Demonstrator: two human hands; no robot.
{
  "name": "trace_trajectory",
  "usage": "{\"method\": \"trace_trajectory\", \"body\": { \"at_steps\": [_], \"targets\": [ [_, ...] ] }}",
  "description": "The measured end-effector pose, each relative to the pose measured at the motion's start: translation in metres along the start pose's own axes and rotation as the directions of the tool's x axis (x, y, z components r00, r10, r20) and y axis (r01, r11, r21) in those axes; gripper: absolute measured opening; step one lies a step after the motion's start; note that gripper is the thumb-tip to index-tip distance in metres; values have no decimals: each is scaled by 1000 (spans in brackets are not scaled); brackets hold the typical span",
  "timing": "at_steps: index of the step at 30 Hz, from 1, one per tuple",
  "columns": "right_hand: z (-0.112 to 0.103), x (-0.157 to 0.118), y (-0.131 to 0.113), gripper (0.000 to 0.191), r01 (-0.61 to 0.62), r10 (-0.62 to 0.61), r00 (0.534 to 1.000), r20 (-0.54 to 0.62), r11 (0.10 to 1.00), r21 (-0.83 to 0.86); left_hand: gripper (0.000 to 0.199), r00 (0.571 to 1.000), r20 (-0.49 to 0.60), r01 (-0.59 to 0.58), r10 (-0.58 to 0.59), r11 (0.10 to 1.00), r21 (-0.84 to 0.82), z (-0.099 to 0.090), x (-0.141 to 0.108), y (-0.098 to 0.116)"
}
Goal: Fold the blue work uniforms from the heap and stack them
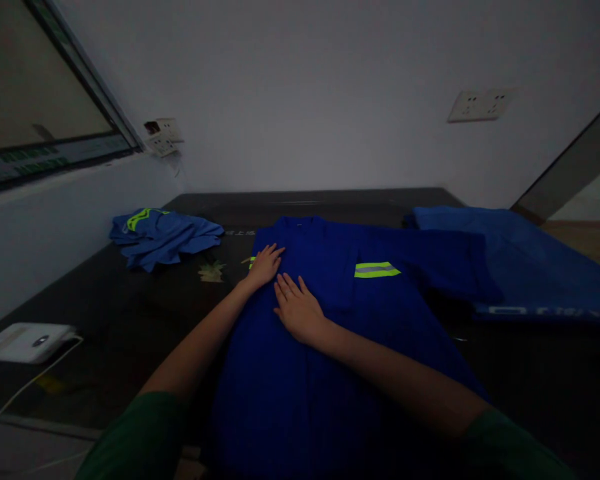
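A dark blue work jacket (pixel 340 360) lies spread on a dark table, its collar at the far end. One sleeve (pixel 445 257) stretches out to the right, and the left side is folded inward over the chest. A yellow-green and grey reflective strip (pixel 377 270) crosses the chest. My left hand (pixel 266 264) rests flat on the jacket's left edge, fingers pointing away. Just right of it and nearer to me, my right hand (pixel 299 308) presses flat on the cloth with its fingers extended. Neither hand grasps anything.
A crumpled blue garment (pixel 167 237) with yellow-green strips lies at the back left. Blue cloth or a bag with white print (pixel 530 267) covers the right side. A white device (pixel 27 342) with a cable sits at the left edge. The wall (pixel 310 100) stands behind the table.
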State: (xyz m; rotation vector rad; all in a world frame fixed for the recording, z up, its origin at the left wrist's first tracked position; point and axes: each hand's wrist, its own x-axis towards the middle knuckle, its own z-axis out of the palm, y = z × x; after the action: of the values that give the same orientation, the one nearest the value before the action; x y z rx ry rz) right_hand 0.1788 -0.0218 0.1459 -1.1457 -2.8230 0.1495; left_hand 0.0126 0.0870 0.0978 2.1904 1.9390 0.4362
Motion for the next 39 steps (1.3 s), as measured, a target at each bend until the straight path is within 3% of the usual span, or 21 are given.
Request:
{"method": "trace_trajectory", "body": {
  "at_steps": [4, 11, 22, 26, 31, 39],
  "targets": [
    [5, 14, 1, 55, -35, 33, 996, 78, 999, 30, 48, 1000, 15, 6, -7, 999, 49, 3, -2, -6],
    [14, 13, 14, 64, -36, 34, 999, 20, 993, 112, 53, 997, 51, 43, -50, 990, 137, 3, 4, -4],
    [21, 42, 38, 63, 9, -11, 1000, 20, 996, 94, 53, 997, 14, 69, -73, 979, 194, 5, 26, -10],
    [15, 38, 34, 60, 13, -13, 1000, -2, 995, 102, 52, 992, 32, 121, -126, 986, 116, 5, 33, -12],
    [5, 24, 20, 56, -8, 16, 998, -61, 992, 129, 53, 969, 12, 245, -247, 966, 84, -1, 60, -18],
    [13, 10, 18, 61, -39, 43, 999, -20, 985, 168, 57, 933, -50, 360, -357, 930, 70, 9, 73, -25]
  ]
}}
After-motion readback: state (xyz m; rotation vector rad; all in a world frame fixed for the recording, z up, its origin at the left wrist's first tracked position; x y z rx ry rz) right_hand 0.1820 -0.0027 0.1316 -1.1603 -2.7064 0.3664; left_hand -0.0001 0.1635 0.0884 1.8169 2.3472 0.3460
